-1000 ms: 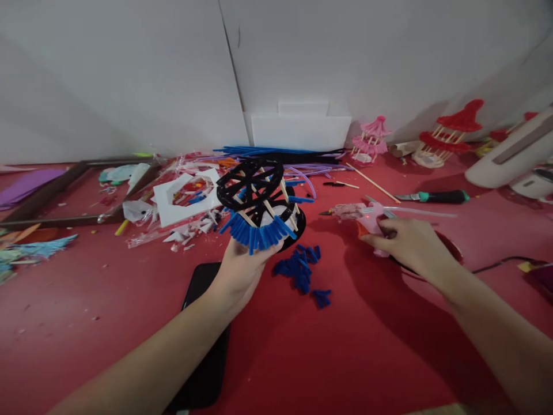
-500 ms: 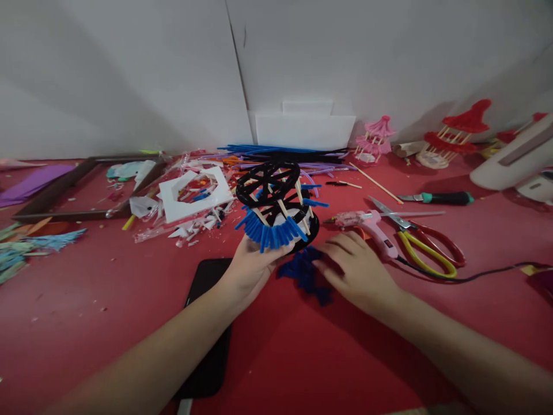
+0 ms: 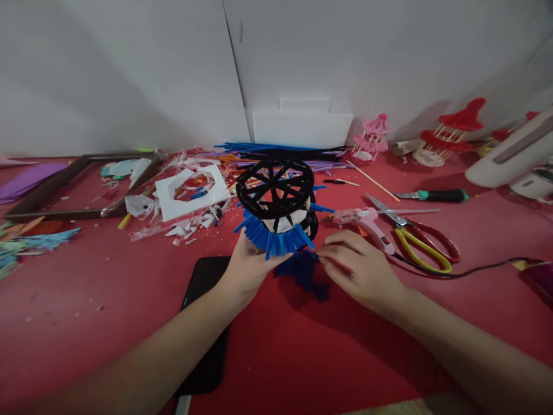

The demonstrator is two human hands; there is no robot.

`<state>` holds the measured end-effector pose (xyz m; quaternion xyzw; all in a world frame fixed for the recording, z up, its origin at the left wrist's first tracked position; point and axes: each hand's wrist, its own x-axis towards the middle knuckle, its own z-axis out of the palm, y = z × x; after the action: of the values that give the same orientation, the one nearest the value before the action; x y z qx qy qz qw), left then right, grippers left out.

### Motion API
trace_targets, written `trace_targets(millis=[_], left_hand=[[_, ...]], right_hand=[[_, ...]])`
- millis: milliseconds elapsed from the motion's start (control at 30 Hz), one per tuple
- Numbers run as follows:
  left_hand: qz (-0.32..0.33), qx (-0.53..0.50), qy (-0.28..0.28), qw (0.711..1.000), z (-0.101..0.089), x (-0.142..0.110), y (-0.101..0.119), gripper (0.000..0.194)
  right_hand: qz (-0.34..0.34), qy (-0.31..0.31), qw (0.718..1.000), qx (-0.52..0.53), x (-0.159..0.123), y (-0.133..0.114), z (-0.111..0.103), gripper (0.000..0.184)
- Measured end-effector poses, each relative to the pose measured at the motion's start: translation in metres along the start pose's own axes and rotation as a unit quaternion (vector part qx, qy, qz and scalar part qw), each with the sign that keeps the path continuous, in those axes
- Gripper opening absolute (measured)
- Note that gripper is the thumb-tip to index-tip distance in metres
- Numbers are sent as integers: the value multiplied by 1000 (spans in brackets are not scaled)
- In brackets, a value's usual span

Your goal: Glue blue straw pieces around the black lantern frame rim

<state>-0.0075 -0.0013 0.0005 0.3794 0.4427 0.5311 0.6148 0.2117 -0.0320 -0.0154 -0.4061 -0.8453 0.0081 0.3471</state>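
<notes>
My left hand (image 3: 246, 270) grips from below a small tower model (image 3: 276, 204) made of black pipe-cleaner wheels, wooden sticks and a fringe of blue pipe-cleaner bits, held tilted above the red table (image 3: 86, 300). My right hand (image 3: 360, 268) rests on the table just right of the model, fingers curled and pinched at a heap of short blue pipe-cleaner pieces (image 3: 305, 274). Whether a piece sits between the fingertips is too small to tell. A pink hot glue gun (image 3: 367, 222) lies just beyond my right hand, its black cord running to the right.
Red-and-yellow scissors (image 3: 421, 242), a green-handled knife (image 3: 434, 196) and a long wooden stick (image 3: 374, 181) lie at right. Pink (image 3: 371, 138) and red (image 3: 449, 132) finished models stand by the wall. Pipe cleaners (image 3: 280, 153), white foam scraps (image 3: 190, 190), a black phone (image 3: 207, 323).
My right hand let go of the glue gun, which now lies on the table, and came left to the blue pieces. My left hand turned the model so that its black top wheel faces me.
</notes>
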Motion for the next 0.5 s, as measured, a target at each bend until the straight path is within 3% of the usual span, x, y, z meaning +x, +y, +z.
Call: trace_targets(millis=[167,333,500], left_hand=[[36,43,-67,996,7,-3,6,51],[66,77,-54,993,7,-3,4,61],[55,67,-79,993,7,-4,4,52]], right_hand=[[-68,112,991,10,2,-19,-26,31],[3,153,988,-9,7,-28,-34,19],[36,181,982,-29,9,-25,-35,16]])
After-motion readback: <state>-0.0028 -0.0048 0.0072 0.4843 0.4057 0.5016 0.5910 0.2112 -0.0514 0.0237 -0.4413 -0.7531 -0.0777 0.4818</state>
